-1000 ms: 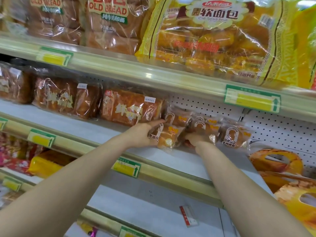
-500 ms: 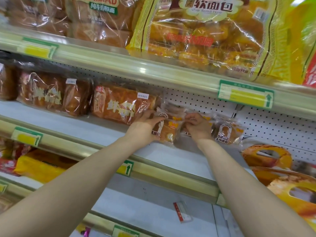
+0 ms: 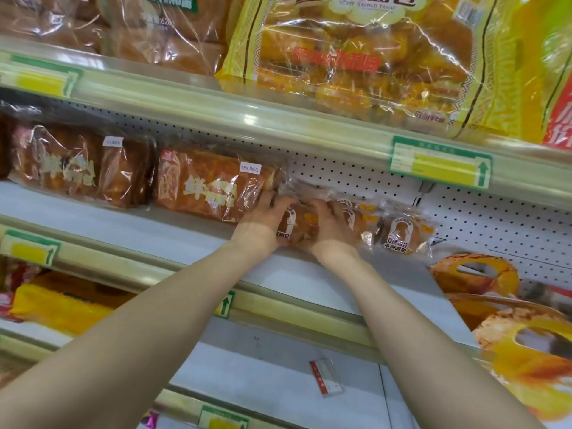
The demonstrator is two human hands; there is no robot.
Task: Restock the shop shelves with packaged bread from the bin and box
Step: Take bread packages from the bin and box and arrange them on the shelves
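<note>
Several small clear-wrapped bread buns lie in a row on the middle shelf (image 3: 309, 280). My left hand (image 3: 263, 224) and my right hand (image 3: 331, 227) both grip the same small bun packet (image 3: 298, 226) between them, fingers curled over its top. Another small bun packet (image 3: 402, 235) stands just right of my right hand, and one more (image 3: 363, 213) is partly hidden behind that hand. A large brown loaf pack (image 3: 210, 187) sits directly left of my left hand. The bin and the box are out of view.
More brown loaf packs (image 3: 71, 165) line the middle shelf at left. Big yellow bread bags (image 3: 356, 57) overhang the top shelf. Orange bags with handle holes (image 3: 473, 274) hang at right. A loose label holder (image 3: 326, 377) lies on the lower shelf.
My right hand has moved left from the packets further right onto the packet my left hand holds. Both hands have pushed it back toward the shelf's rear wall.
</note>
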